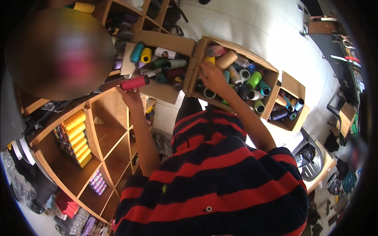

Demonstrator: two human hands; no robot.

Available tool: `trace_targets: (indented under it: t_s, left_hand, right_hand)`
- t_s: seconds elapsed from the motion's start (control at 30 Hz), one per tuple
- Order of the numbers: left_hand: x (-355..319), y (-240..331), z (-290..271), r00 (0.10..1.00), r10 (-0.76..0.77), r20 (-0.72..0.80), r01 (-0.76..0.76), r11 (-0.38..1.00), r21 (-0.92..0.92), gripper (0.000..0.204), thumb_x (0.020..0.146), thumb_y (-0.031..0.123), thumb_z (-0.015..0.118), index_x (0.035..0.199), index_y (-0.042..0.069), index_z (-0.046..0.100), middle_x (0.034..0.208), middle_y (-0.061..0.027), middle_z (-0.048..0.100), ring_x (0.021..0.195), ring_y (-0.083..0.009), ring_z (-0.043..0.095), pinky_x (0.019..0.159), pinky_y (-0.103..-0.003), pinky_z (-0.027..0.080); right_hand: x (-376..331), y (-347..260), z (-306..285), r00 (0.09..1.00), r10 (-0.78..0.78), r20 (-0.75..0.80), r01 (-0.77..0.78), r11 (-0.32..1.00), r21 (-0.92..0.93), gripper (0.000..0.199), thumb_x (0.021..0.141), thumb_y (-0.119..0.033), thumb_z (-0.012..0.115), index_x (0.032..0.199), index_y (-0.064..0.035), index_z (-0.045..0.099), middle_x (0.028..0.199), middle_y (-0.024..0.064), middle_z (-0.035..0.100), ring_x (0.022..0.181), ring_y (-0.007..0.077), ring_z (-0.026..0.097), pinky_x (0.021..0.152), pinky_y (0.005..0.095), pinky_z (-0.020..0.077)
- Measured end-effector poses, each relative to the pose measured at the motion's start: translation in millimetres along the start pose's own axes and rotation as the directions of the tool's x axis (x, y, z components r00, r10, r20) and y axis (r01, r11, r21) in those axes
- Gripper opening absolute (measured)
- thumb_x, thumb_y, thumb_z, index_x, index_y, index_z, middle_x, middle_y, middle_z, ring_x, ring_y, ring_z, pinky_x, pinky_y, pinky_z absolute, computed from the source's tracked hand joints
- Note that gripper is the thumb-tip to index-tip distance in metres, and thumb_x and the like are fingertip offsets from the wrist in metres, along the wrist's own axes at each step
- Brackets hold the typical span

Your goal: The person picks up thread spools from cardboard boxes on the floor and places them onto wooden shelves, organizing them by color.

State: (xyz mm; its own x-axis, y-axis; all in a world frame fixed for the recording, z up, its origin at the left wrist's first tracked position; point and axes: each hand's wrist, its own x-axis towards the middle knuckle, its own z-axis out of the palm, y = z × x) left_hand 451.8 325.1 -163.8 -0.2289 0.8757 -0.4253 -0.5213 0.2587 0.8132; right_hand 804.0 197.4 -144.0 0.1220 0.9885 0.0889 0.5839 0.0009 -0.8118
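My left hand [130, 97] is closed around a dark red thread spool [136, 82], holding it level above the wooden shelving. My right hand [214, 78] rests at the left wall of a large cardboard box [200, 53], its fingers bent over that edge. Inside this box lie many thread spools, among them a tan spool [226, 60], a lime green spool [254, 79] and a yellow spool [210, 60] close to my fingers. Left of it, a second open carton [165, 38] holds a teal spool [137, 52], another yellow spool [146, 55] and several darker ones.
Wooden cubby shelving [98, 133] stands at lower left, with stacked yellow spools [76, 133] and a pack of purple-and-white items [97, 182]. A smaller carton of spools [299, 88] sits right of the large box. Further right is a dark chair [311, 157] on the tiled floor.
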Motion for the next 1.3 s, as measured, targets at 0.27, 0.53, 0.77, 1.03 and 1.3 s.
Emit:
trace_targets:
  t_s: [0.27,0.53,0.77,1.03,1.3]
  left_hand:
    - [27.7,-26.2,-30.2,0.923,-0.353,0.154,0.368,0.926,-0.088,0.056,0.092,0.062,0.042,0.11,0.011,0.055,0.091,-0.0055,0.056,0.086,-0.0212,0.055,0.082,-0.041,0.047]
    - [83.1,-42.9,-18.8,0.763,-0.646,-0.023,0.569,0.654,0.498,0.039,0.086,0.038,0.066,0.108,0.009,0.054,0.08,-0.0052,0.056,0.058,-0.0166,0.054,0.051,-0.03,0.049]
    - [137.2,-76.5,11.6,0.724,-0.689,-0.009,0.485,0.5,0.718,0.042,0.079,0.028,0.072,0.112,0.009,0.053,0.104,-0.011,0.064,0.058,-0.0172,0.058,0.051,-0.031,0.053]
    - [130.6,-45.6,38.9,0.649,-0.739,0.18,0.426,0.549,0.719,0.038,0.082,0.017,0.067,0.116,0.011,0.051,0.114,-0.016,0.064,0.058,-0.0165,0.059,0.051,-0.031,0.053]
    - [101.1,-52.6,23.9,0.664,-0.702,0.258,-0.194,0.172,0.966,0.04,0.076,0.02,0.074,0.112,0.013,0.059,0.096,-0.0068,0.063,0.075,-0.0171,0.062,0.064,-0.031,0.051]
  right_hand:
    - [59.3,59.5,152.4,0.957,0.186,0.223,-0.097,0.929,-0.358,0.059,0.069,-0.007,0.069,0.124,-0.008,0.048,0.113,0.0176,0.052,0.107,0.0365,0.052,0.086,0.0467,0.0472]
    - [53.1,54.0,148.4,0.955,0.189,0.227,-0.132,0.961,-0.244,0.064,0.065,-0.016,0.076,0.123,-0.0121,0.05,0.115,0.0105,0.051,0.111,0.0302,0.048,0.086,0.0457,0.0454]
    - [63.0,-4.2,135.8,0.949,0.132,0.287,-0.006,0.916,-0.401,0.062,0.06,-0.018,0.08,0.116,-0.0088,0.053,0.114,0.0094,0.05,0.109,0.0312,0.048,0.084,0.0448,0.0442]
    - [71.7,-39.8,208.7,0.986,-0.165,-0.025,0.152,0.948,-0.279,0.033,0.071,-0.011,0.065,0.103,-0.0081,0.059,0.103,0.0108,0.054,0.102,0.0308,0.05,0.086,0.0441,0.0404]
    - [55.4,21.8,229.2,0.643,0.664,-0.382,-0.711,0.703,0.025,0.03,0.073,-0.005,0.062,0.102,-0.0022,0.056,0.104,0.0198,0.057,0.103,0.0403,0.054,0.09,0.048,0.0441]
